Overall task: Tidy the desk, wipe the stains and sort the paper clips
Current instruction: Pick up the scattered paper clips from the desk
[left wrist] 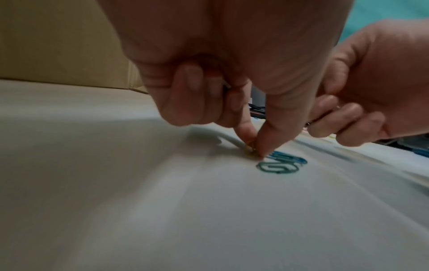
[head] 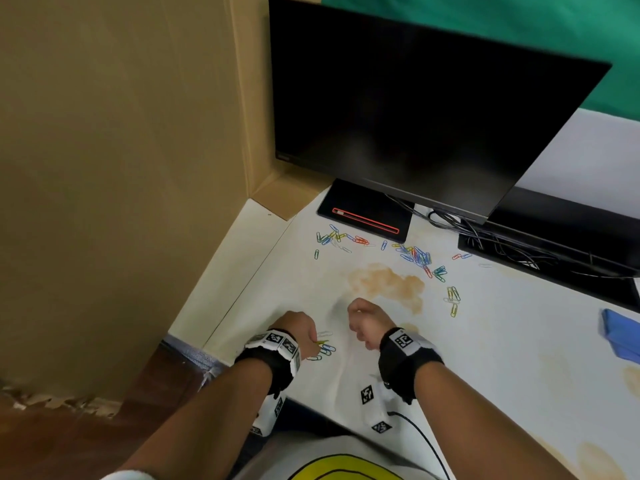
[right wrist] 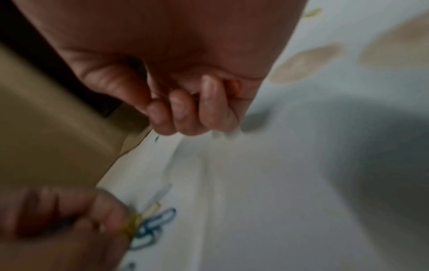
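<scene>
My left hand (head: 317,342) (left wrist: 254,146) pinches a yellow paper clip (left wrist: 250,145) (right wrist: 134,222) between thumb and forefinger, right at the white desk (head: 485,341). Blue clips (head: 327,348) (left wrist: 282,163) lie just beside it, and a white clip (head: 323,334) just beyond. To its right, my right hand (head: 360,332) (right wrist: 185,113) hovers as a curled fist; a reddish bit shows inside the fingers, seemingly clips. Several coloured clips (head: 417,254) lie scattered near the monitor base. A brown stain (head: 388,282) spreads between them and my hands.
A black monitor (head: 415,116) on its base (head: 363,213) stands at the back, with cables (head: 485,233) to the right. A cardboard wall (head: 121,168) closes off the left side. A blue cloth (head: 620,337) lies at the right edge. More faint stains (head: 595,455) mark the near right.
</scene>
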